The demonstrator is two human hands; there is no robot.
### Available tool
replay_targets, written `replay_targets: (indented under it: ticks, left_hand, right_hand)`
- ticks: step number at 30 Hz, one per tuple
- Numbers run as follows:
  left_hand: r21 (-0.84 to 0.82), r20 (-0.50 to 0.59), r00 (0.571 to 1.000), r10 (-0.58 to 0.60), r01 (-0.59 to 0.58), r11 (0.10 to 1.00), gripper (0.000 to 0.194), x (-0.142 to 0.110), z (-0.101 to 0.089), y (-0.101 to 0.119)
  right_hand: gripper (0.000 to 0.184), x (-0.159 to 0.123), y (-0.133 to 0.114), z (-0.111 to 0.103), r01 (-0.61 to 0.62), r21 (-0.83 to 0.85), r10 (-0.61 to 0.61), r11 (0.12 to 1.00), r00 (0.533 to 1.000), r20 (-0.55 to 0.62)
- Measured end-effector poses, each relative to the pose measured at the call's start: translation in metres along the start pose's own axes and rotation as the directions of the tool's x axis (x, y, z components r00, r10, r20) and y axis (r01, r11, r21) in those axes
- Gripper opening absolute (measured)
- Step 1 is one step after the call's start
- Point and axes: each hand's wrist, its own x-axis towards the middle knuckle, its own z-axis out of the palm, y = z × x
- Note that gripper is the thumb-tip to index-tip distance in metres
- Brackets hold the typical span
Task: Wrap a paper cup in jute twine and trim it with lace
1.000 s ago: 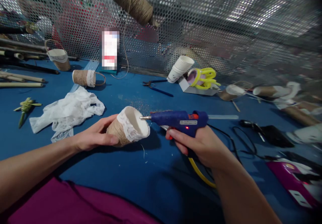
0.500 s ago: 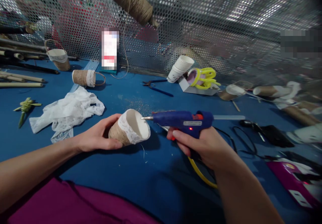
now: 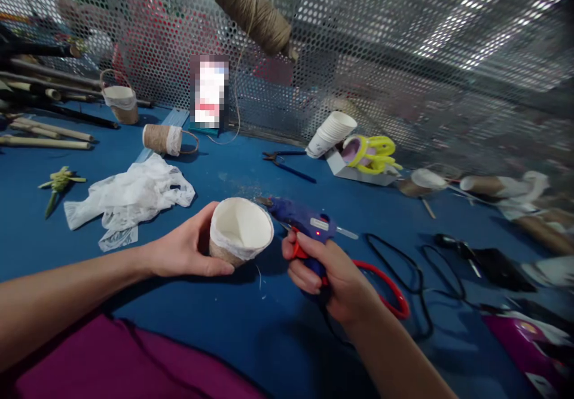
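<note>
Right hand (image 3: 336,273) wraps the grip of a glue gun (image 3: 298,216), likely for trigger control. Left hand (image 3: 182,249) clasps a twine-and-lace cup (image 3: 237,225) by its lower wall over the desk (image 3: 242,315), apparently to leave the rim free. Beyond: crumpled lace (image 3: 139,189), then nested paper cups (image 3: 329,136).

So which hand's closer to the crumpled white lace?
Left. Your left hand, gripping the cup, is just right of the lace; your right hand, holding the glue gun, is farther right.
</note>
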Motion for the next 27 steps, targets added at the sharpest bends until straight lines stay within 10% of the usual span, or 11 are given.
replay_targets:
  ticks: [12, 19, 27]
  left_hand:
    - [-0.061, -0.014, 1.000, 0.010, -0.011, 0.998, 0.071, 0.001, 0.001, 0.001]
    - [0.016, -0.039, 0.998, -0.058, 0.059, 0.998, 0.058, 0.002, -0.005, 0.007]
    - [0.040, -0.032, 0.996, -0.088, 0.090, 0.995, 0.049, 0.002, -0.009, 0.008]
  right_hand:
    - [0.029, -0.003, 0.000, 0.001, 0.047, -0.200, -0.058, 0.979, 0.997, -0.049]
    - [0.029, -0.007, -0.010, -0.009, 0.107, -0.721, -0.292, 0.684, 0.947, -0.137]
    - [0.029, -0.014, -0.026, -0.007, -0.077, -0.799, -0.180, 0.596, 0.957, -0.226]
